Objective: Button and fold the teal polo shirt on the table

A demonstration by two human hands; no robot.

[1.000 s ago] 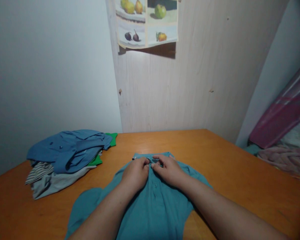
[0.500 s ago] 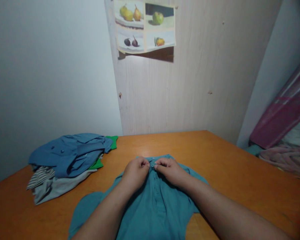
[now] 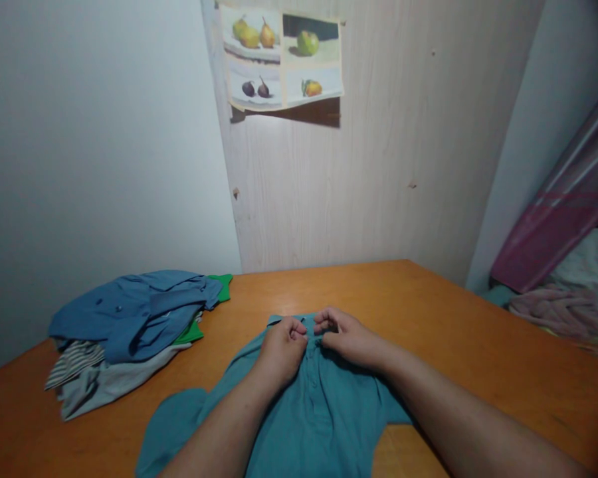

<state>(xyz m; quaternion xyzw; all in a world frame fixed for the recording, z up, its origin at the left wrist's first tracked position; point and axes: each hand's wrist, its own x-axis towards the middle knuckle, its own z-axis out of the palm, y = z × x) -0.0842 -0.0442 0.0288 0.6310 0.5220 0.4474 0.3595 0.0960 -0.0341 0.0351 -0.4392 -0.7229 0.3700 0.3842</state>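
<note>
A teal shirt [image 3: 323, 425] lies spread on the table, its buttoned front strip running down the middle. My left hand [image 3: 284, 348] is closed in a pinch on the cloth at the neck end of that strip. Just to its right, my right hand [image 3: 346, 337] hovers at the same edge, thumb and fingers apart with a gap between them. Nothing shows in that gap, though its fingertips are very near the cloth. The top of the strip is partly hidden behind my fingers.
A pile of clothes stands at the left of the orange table [image 3: 458, 372], with a blue buttoned garment [image 3: 139, 309] over grey, striped and green ones. Behind is a wall with a fruit poster [image 3: 282, 60]. Pinkish cloth [image 3: 558, 309] lies beyond the right edge.
My right thumb and fingers have parted from the button at the neck edge. My left hand has shifted slightly right and stays pinched. The whole view has turned a little.
</note>
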